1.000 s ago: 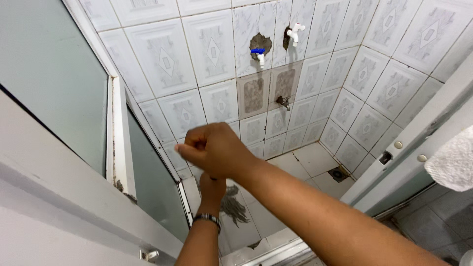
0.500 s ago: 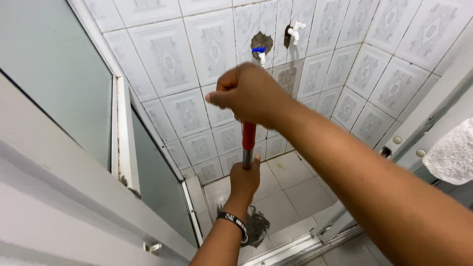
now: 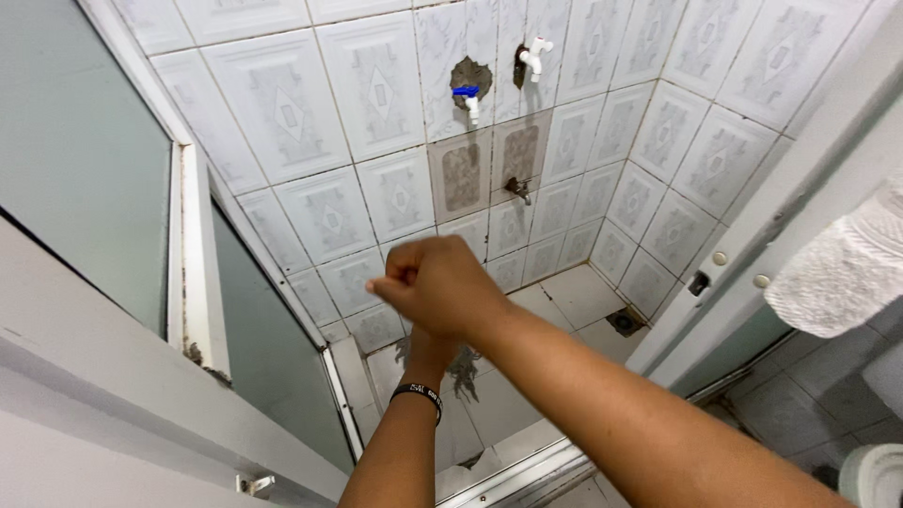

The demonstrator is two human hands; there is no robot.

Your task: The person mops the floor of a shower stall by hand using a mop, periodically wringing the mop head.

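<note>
The right hand (image 3: 440, 287) is closing in a fist, apparently gripping the top of a hidden mop handle. Below it, the left hand (image 3: 430, 346) is mostly covered. The grey mop head (image 3: 461, 367) is lying on the tiled shower floor (image 3: 578, 292), near the doorway sill (image 3: 513, 470).

The right hand (image 3: 440, 287) hides the mop handle and most of the left hand (image 3: 428, 350).
</note>
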